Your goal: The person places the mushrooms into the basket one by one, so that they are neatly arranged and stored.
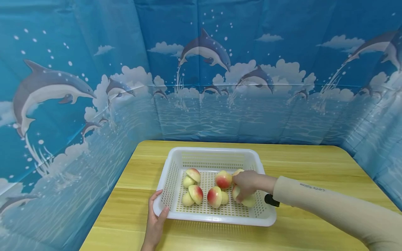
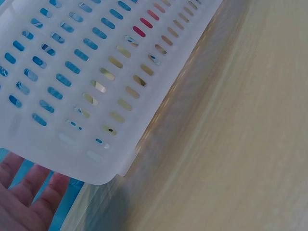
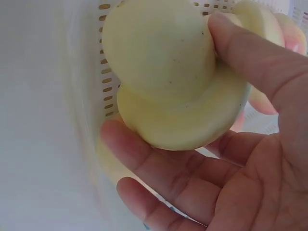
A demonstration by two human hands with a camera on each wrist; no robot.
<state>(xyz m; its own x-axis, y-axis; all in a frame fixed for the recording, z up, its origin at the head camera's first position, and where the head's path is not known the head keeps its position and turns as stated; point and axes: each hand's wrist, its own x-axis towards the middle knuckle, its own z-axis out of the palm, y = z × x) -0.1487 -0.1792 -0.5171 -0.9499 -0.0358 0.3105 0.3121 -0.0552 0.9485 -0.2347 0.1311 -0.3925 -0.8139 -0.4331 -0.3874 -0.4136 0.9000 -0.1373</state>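
Note:
A white plastic basket [image 1: 216,219] with slotted sides holds several toy mushrooms, with red-and-yellow caps and pale stems. My left hand [image 1: 154,218] grips the basket's near left corner, thumb at the front rim and fingers at the left side. In the left wrist view its fingers [image 2: 33,185] show beside the corner. My right hand [image 1: 248,183] reaches into the right part of the basket. There its thumb and fingers hold a toy mushroom [image 3: 159,53], stem facing the wrist camera. Another mushroom [image 1: 238,172] is partly hidden behind this hand.
Other mushrooms lie on the basket floor: one at back left [image 1: 191,177], one at front left [image 1: 193,195], one at front middle [image 1: 216,197] and one at back middle [image 1: 223,179]. The basket stands on a wooden table [image 1: 314,167] before a blue dolphin-print curtain [image 1: 201,115].

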